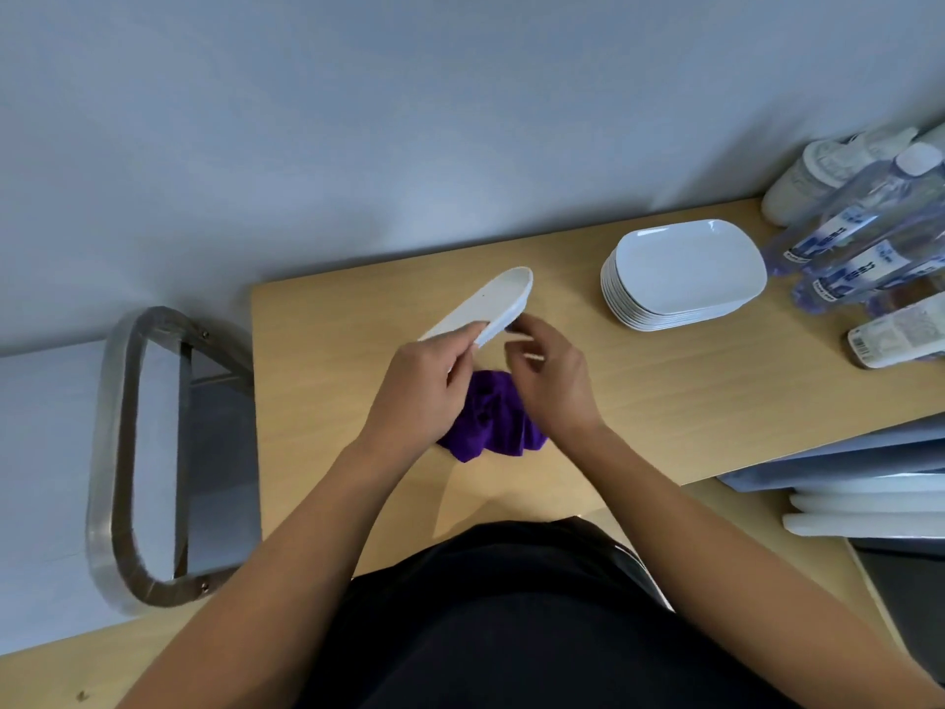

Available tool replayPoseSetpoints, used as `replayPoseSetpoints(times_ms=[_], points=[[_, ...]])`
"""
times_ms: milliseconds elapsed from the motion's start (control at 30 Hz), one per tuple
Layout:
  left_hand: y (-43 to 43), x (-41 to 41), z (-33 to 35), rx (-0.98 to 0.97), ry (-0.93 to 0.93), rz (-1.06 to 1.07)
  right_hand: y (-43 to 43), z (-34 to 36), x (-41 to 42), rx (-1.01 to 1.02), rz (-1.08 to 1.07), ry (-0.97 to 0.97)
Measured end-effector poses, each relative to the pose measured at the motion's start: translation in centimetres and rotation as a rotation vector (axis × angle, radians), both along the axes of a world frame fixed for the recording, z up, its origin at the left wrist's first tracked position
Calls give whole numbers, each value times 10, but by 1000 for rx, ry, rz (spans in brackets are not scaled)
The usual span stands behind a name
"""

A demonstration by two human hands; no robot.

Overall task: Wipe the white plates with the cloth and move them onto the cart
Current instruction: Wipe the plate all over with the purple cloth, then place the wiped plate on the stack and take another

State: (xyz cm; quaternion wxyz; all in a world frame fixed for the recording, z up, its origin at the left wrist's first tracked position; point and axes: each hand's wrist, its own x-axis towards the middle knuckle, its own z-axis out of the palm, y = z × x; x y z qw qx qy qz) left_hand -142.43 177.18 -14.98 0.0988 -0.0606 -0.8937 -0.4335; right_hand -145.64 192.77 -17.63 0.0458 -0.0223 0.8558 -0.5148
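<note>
A tilted white plate (493,298) was held above a purple cloth (491,419)
The left hand (424,383) pinched the plate's near rim, thumb on top; the right hand (555,373) had curled fingers at that rim, its grip impossible to tell. The cloth lay bunched on the wooden table (665,401) under both hands, the stack of white plates (685,271) at 2 o'clock, water bottles (859,237) beyond, the steel cart (115,452) at 9 o'clock

Bare forearms (286,529), black clothing (511,616)

One white plate (491,301) tilts above the crumpled purple cloth (493,419); a stack of plates (685,273) sits to its right.
</note>
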Motion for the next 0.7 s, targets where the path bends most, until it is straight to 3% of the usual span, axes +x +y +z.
replayPoseSetpoints(times_ms=[133,267,333,433,500,567,700], points=[[22,-10,-9,-246,153,-139,29,29,-34,-278,-273,-136],[61,-23,-18,-326,197,-239,69,29,-52,-210,-315,-194],[75,-30,-21,-280,103,-285,89,25,-58,-194,-327,-197],[90,-46,-21,-134,-182,-139,120,21,-68,-215,-366,-200],[98,-56,-18,-163,-297,22,141,19,-76,-248,-380,-195],[112,-63,-13,-117,-364,137,160,19,-86,-254,-396,-175],[149,-80,-13,197,-403,346,195,20,-105,-211,-382,-115]])
